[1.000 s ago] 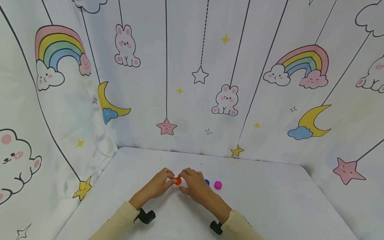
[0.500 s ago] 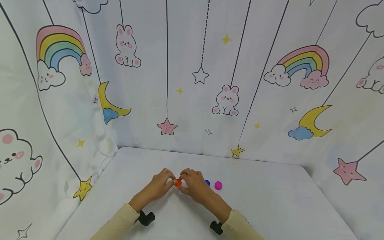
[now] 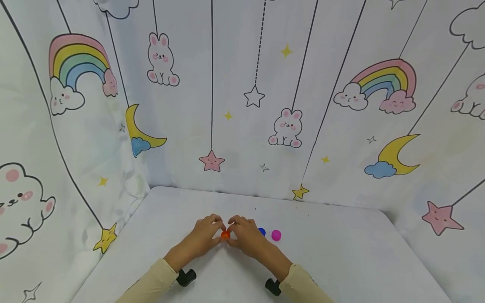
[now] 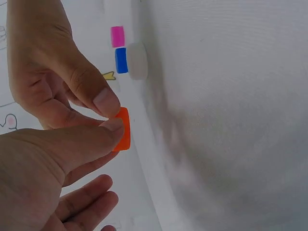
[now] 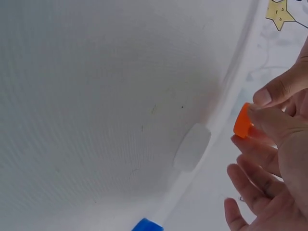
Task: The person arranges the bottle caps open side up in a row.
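Observation:
Both hands meet at a small orange disc-like piece (image 3: 225, 235) over the white table. My left hand (image 3: 200, 238) pinches it between thumb and finger; in the left wrist view its thumb lies across the orange piece (image 4: 124, 129). From the other side my right hand (image 3: 248, 240) holds the same piece, and the right wrist view shows that thumb against the orange piece (image 5: 242, 120), with the other fingers spread loosely. The fingers cover part of the piece.
A blue piece (image 3: 262, 231) and a magenta piece (image 3: 276, 235) sit to the right of my right hand. Beside the blue one is a white rounded piece (image 4: 138, 61). A white sheet with cartoon drawings (image 3: 182, 126) stands behind the table (image 3: 341, 252).
Both hands have come slightly nearer the person with the orange piece, which has turned a little between the fingers. The blue and magenta pieces keep their places.

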Tool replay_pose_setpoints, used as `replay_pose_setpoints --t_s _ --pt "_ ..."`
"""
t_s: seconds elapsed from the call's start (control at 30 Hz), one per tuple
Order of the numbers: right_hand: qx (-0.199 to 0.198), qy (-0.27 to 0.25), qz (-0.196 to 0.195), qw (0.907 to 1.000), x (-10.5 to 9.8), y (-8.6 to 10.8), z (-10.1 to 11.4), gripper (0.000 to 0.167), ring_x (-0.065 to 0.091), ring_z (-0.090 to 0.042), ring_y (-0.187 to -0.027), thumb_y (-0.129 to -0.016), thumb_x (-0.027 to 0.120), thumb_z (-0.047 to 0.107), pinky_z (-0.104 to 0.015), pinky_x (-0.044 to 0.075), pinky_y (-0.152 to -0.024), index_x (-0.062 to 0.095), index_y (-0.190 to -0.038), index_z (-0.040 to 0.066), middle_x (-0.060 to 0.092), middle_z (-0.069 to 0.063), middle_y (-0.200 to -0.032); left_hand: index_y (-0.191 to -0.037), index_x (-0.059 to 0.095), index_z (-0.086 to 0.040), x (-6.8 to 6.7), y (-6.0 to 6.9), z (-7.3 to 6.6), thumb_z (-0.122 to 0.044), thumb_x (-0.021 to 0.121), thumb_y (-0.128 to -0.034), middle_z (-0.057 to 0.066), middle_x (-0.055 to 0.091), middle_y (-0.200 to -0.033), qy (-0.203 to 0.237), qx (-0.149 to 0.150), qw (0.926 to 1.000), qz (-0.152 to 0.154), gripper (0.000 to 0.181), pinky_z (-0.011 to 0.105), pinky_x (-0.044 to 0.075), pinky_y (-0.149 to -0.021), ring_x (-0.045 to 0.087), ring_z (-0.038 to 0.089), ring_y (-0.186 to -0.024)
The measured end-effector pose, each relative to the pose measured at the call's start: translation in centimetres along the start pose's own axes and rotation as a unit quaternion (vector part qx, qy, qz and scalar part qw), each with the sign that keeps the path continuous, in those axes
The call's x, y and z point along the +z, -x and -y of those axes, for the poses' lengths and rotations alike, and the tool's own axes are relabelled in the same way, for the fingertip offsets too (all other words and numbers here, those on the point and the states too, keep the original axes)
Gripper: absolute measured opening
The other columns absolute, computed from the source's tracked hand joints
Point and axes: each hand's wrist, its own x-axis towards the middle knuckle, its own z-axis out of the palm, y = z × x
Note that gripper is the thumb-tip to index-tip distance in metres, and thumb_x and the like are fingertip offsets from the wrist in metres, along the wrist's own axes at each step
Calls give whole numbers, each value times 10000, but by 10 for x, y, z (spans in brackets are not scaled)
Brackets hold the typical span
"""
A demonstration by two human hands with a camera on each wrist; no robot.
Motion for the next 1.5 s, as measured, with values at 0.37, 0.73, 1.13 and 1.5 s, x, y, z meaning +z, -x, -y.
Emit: replay_pose_setpoints --t_s 0.37,0.73,1.13,1.5 --pt "73 140 375 9992 10 -2 0 183 641 -188 -1204 -961 796 342 -471 505 -1002 800 -1061 189 680 -1 -1295 -1003 715 -96 9 3 4 -115 825 -910 136 609 -1292 -241 215 9995 38 145 566 453 -1007 600 331 -1201" --pt "154 171 481 9986 14 -3 1 180 634 -188 -1204 -948 810 351 -449 483 -997 802 -1059 210 682 4 -1305 -990 717 -76 10 4 3 -127 832 -908 145 610 -1258 -320 290 9991 38 150 560 449 -1023 604 328 -1187" --pt "142 359 501 9980 11 -3 4 209 640 -195 -1199 -932 824 364 -465 493 -1005 802 -1070 208 684 0 -1300 -990 722 -109 14 3 4 -191 846 -904 89 606 -1244 -401 237 9989 1 172 548 447 -1035 601 308 -1179" --pt "141 412 508 9978 10 -1 4 229 644 -202 -1202 -935 821 364 -472 496 -1001 803 -1097 203 681 -11 -1308 -1007 717 -87 13 3 3 -186 855 -894 91 606 -1241 -381 114 9991 174 205 553 455 -1026 597 319 -1178"
